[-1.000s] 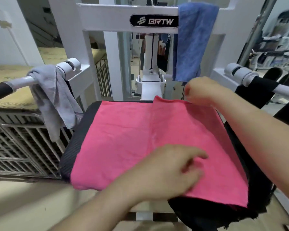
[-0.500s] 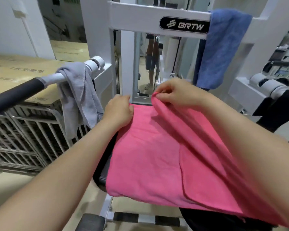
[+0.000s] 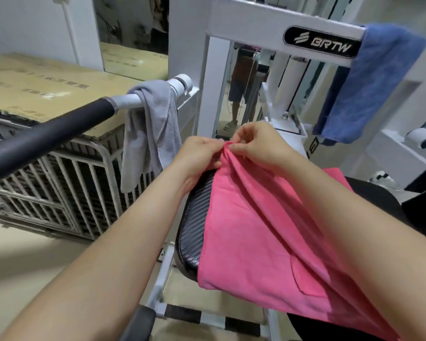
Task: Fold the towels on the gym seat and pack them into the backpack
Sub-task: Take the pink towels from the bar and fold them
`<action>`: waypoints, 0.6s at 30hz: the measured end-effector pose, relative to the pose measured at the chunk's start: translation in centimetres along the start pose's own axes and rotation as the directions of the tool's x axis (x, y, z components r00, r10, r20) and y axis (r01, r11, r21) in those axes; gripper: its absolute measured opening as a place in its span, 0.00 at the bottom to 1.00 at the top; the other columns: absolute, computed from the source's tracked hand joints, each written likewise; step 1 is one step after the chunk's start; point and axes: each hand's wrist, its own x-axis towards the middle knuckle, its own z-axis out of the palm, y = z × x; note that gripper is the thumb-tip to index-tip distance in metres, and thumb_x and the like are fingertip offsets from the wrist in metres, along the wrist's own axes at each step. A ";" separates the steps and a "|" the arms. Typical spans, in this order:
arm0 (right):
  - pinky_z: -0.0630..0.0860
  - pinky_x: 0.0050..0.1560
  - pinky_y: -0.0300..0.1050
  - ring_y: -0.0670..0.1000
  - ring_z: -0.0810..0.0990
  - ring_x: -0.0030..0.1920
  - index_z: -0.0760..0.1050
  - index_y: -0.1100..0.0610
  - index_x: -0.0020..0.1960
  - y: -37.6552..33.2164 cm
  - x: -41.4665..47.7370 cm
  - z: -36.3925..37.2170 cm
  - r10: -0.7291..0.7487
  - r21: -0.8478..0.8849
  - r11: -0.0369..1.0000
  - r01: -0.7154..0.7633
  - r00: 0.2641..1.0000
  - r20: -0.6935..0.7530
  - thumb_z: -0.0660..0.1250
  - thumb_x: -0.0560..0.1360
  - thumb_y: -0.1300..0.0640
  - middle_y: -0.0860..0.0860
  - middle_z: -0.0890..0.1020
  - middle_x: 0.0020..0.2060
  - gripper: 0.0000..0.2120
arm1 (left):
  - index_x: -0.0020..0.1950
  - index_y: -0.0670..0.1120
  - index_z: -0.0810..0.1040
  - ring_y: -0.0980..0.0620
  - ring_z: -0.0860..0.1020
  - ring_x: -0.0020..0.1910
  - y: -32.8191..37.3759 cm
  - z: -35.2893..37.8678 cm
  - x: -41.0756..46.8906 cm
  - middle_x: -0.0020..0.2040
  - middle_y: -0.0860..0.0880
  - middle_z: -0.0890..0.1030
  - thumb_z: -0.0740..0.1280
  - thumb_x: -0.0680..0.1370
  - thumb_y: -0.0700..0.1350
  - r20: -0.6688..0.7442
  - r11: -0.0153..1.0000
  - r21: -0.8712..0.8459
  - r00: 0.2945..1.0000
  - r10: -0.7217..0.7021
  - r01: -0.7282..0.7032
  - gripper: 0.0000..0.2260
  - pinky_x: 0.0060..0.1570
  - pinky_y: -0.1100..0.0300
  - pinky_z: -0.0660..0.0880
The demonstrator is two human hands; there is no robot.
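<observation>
Two bare forearms run up from bottom of frame twd centre. Bright pink terry towel (image 3: pixel 261 232) lies over black textured padded gym seat (image 3: pixel 194 232), lower centre-right, w/ seat's left edge bare and towel's near edge hanging off the front. One pink layer is pulled up in taut ridges to a peak at frame centre. There the left hand (image 3: pixel 199 156) and right hand (image 3: pixel 256 143) meet, fingers of both pinched shut on the same far corner of the towel, hands touching. Farther back, centre-left, a crumpled grey cloth towel (image 3: pixel 150 134) hangs over a silver-and-black padded handle bar (image 3: pixel 59 129). Upper right, a blue fluffy towel (image 3: pixel 369 84) drapes over the white metal machine frame (image 3: pixel 256 23), just beside its black BRTW badge (image 3: pixel 322 43). Backpack: can't tell where it is.
</observation>
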 end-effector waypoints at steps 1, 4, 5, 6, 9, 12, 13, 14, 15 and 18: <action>0.71 0.33 0.35 0.44 0.72 0.29 0.79 0.59 0.42 -0.2 0.0 0.0 -0.026 -0.057 0.998 0.026 1.000 -0.006 0.74 0.72 0.59 0.49 0.78 0.31 0.04 | 0.42 0.41 0.80 0.58 0.73 0.28 0.1 -0.1 -0.1 0.34 0.48 0.77 0.66 0.79 0.43 0.006 1.000 -0.021 1.000 -0.012 0.012 0.08 0.29 0.69 0.74; 0.72 0.37 0.40 0.45 0.74 0.32 0.77 0.55 0.40 -0.6 -0.1 -0.3 -0.093 -0.193 0.977 0.091 0.996 0.002 0.72 0.72 0.59 0.48 0.78 0.32 0.05 | 0.40 0.43 0.83 0.57 0.74 0.28 -0.1 0.0 -0.4 0.32 0.49 0.78 0.69 0.77 0.44 0.003 0.998 0.054 0.999 0.045 -0.045 0.08 0.34 0.65 0.75; 0.72 0.38 0.41 0.45 0.74 0.32 0.77 0.55 0.40 -0.7 -0.3 -0.6 -0.102 -0.218 0.970 0.106 0.994 0.028 0.72 0.72 0.57 0.48 0.78 0.32 0.05 | 0.40 0.44 0.84 0.56 0.74 0.29 -0.2 0.2 -0.7 0.32 0.48 0.79 0.70 0.77 0.43 -0.015 0.995 0.072 0.997 0.074 -0.072 0.07 0.35 0.63 0.74; 0.73 0.39 0.43 0.45 0.75 0.32 0.77 0.55 0.41 -0.8 -0.4 -1.0 -0.099 -0.231 0.966 0.113 0.992 0.072 0.72 0.72 0.55 0.48 0.78 0.32 0.06 | 0.40 0.44 0.84 0.55 0.73 0.30 -0.2 0.4 -0.9 0.33 0.47 0.79 0.70 0.76 0.41 -0.035 0.993 0.077 0.995 0.096 -0.093 0.06 0.36 0.62 0.73; 0.77 0.43 0.44 0.47 0.79 0.35 0.80 0.57 0.44 -0.9 -1.6 -3.8 0.026 -0.279 0.958 0.066 0.950 0.312 0.74 0.71 0.47 0.50 0.82 0.35 0.12 | 0.43 0.43 0.83 0.56 0.75 0.30 0.8 0.1 -1.6 0.34 0.46 0.80 0.70 0.76 0.37 -0.083 0.985 0.084 0.984 0.155 -0.148 0.04 0.33 0.64 0.74; 0.81 0.50 0.45 0.47 0.84 0.40 0.83 0.53 0.46 0.3 -3.2 -7.3 0.265 -0.429 0.903 -0.018 0.809 0.525 0.76 0.68 0.46 0.48 0.86 0.40 0.12 | 0.42 0.45 0.82 0.56 0.78 0.32 3.0 -1.3 -2.6 0.36 0.47 0.81 0.69 0.76 0.34 -0.078 0.972 0.088 0.971 0.226 -0.219 0.07 0.40 0.62 0.78; 0.80 0.53 0.47 0.48 0.85 0.42 0.83 0.53 0.47 0.8 -3.6 -8.3 0.345 -0.504 0.863 -0.035 0.771 0.536 0.76 0.67 0.44 0.48 0.87 0.41 0.15 | 0.42 0.45 0.82 0.56 0.78 0.33 3.8 -2.0 -3.0 0.36 0.48 0.81 0.68 0.76 0.34 -0.081 0.964 0.103 0.964 0.253 -0.244 0.08 0.42 0.63 0.78; 0.79 0.56 0.49 0.50 0.85 0.45 0.82 0.52 0.48 1.1 -4.1 -9.2 0.413 -0.596 0.803 -0.032 0.750 0.516 0.76 0.64 0.41 0.47 0.87 0.43 0.19 | 0.43 0.45 0.82 0.56 0.78 0.34 4.6 -2.7 -3.5 0.36 0.48 0.82 0.68 0.76 0.34 -0.086 0.955 0.131 0.956 0.280 -0.268 0.08 0.42 0.63 0.78; 0.78 0.58 0.48 0.50 0.84 0.47 0.81 0.52 0.48 1.1 -4.5 -9.9 0.465 -0.681 0.732 -0.017 0.743 0.482 0.76 0.62 0.37 0.46 0.86 0.44 0.23 | 0.43 0.45 0.82 0.56 0.78 0.34 5.3 -3.4 -4.0 0.37 0.47 0.82 0.67 0.76 0.34 -0.092 0.940 0.181 0.947 0.309 -0.289 0.08 0.43 0.63 0.78; 0.75 0.60 0.48 0.49 0.80 0.50 0.79 0.50 0.48 0.2 -5.6 -11.8 0.498 -0.781 0.625 -0.021 0.781 0.378 0.72 0.60 0.30 0.44 0.82 0.45 0.28 | 0.43 0.47 0.83 0.57 0.77 0.34 7.0 -4.8 -5.4 0.38 0.48 0.83 0.68 0.76 0.35 -0.091 0.860 0.383 0.912 0.400 -0.338 0.08 0.41 0.65 0.75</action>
